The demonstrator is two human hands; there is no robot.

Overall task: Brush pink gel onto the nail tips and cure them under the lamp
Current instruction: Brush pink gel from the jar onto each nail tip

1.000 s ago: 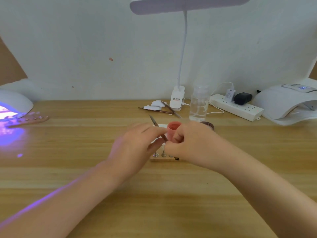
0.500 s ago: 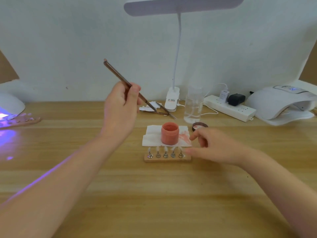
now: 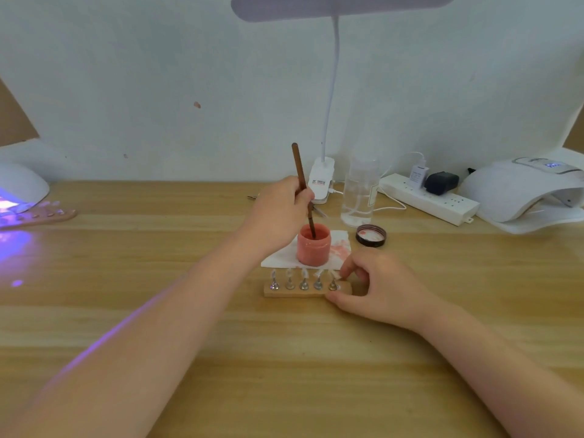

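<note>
Head view, looking down at a wooden table [image 3: 284,358]. Your left hand [image 3: 278,213] grips a brush [image 3: 300,172] held almost upright, its lower end dipped into the open pink gel jar [image 3: 313,246]. The jar stands on a white tissue [image 3: 278,259] smeared with pink. Its lid [image 3: 370,235] lies just to the right, underside up.

In front of the jar sits a small wooden holder [image 3: 300,292] with five nail tips [image 3: 304,275] on metal stands. They look clear, with no pink on them as far as can be told. Your right hand [image 3: 379,286] pinches the holder's right end, fingers curled round it, steadying it.

At the far left edge a lamp [image 3: 19,188] glows violet, with a second holder [image 3: 41,213] of tips lying partly under it. Another lamp [image 3: 518,191] stands at the far right, beside a power strip [image 3: 429,199] and a clear bottle [image 3: 360,191].

You appear to be loading the brush, so painting has likely not begun on this row. Next, lift the brush out, probably wiping off excess on the jar's rim, and bring it down to one tip while your right hand keeps the holder from sliding.
</note>
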